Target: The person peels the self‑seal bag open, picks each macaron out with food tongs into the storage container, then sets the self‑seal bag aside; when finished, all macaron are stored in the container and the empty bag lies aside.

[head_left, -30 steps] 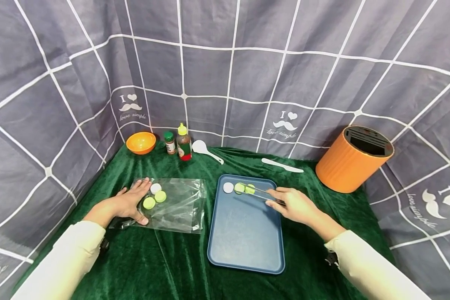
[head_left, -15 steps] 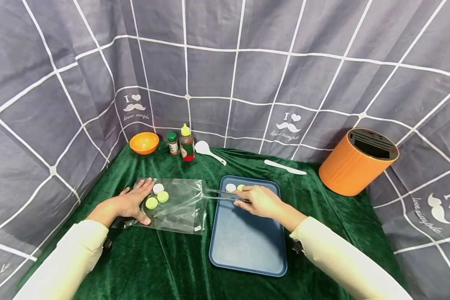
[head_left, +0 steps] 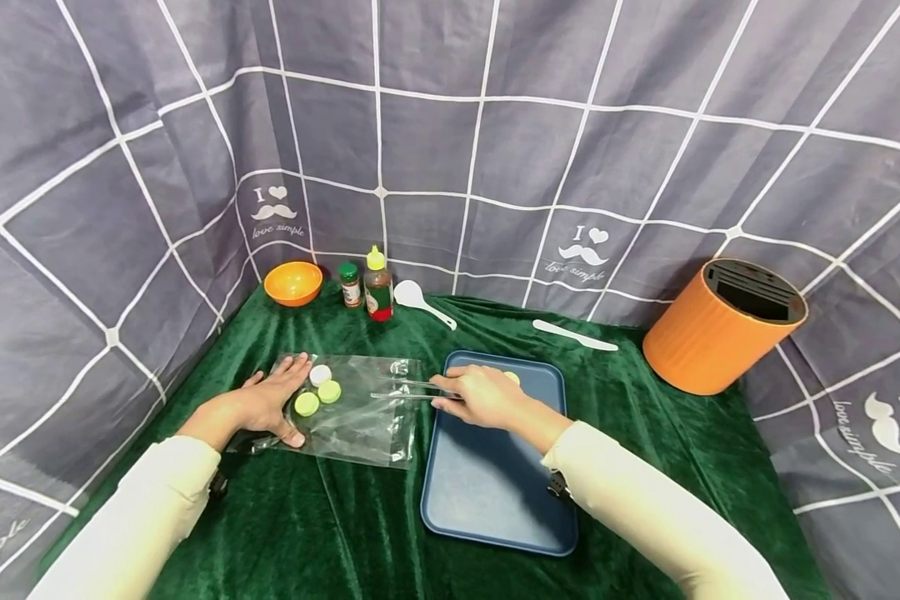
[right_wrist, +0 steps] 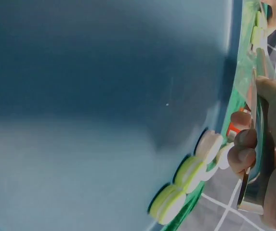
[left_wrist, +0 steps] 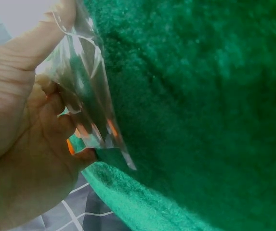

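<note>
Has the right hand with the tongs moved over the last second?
Yes. The right hand moved left, off the blue tray's far end, tongs now over the plastic bag.

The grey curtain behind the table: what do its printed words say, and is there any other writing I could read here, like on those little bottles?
"I" with a heart, a moustache, then "love simple": printed on the grey curtain, and again further right.
A partly cut-off print at the right edge: same moustache design, words too skewed to read.
Labels on the two small bottles: too small to read.
</note>
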`<move>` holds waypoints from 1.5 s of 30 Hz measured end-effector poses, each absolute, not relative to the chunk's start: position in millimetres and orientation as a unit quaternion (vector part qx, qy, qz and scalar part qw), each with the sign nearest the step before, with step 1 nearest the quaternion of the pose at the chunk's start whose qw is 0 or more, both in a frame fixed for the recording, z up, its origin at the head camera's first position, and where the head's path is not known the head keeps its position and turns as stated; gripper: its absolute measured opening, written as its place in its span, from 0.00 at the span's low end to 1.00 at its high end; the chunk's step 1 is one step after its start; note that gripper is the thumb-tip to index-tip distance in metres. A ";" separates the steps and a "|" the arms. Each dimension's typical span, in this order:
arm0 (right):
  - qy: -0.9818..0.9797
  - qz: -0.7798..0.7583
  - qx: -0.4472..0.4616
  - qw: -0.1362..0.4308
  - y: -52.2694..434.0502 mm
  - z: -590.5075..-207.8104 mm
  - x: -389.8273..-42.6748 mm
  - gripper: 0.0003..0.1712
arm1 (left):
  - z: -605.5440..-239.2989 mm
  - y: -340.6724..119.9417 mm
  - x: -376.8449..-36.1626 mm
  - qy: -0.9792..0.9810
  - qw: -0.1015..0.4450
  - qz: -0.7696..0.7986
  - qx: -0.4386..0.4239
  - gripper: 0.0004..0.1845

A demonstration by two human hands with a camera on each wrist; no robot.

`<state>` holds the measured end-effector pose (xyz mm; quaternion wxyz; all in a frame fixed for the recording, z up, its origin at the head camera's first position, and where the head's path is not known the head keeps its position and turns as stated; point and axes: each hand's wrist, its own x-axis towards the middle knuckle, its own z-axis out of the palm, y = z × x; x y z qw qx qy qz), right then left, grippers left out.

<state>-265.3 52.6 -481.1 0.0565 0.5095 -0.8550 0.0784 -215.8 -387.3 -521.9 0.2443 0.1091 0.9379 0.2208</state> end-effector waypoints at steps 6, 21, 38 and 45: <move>-0.856 0.077 0.511 0.032 29.3 -481.3 -267.6 0.23 | -523.0 -389.2 -217.2 0.939 0.239 0.222 0.111 0.86; -0.851 0.080 0.518 0.024 -7.4 -490.4 -262.7 0.24 | -502.8 -375.5 -208.3 0.936 0.249 0.227 0.104 0.86; -0.845 0.062 0.528 0.052 -5.9 -491.0 -259.2 0.22 | -533.8 -392.4 -222.3 0.938 0.239 0.228 0.108 0.91; -0.846 0.066 0.525 0.066 11.7 -488.4 -259.6 0.19 | -526.1 -389.1 -216.9 0.939 0.235 0.227 0.111 0.89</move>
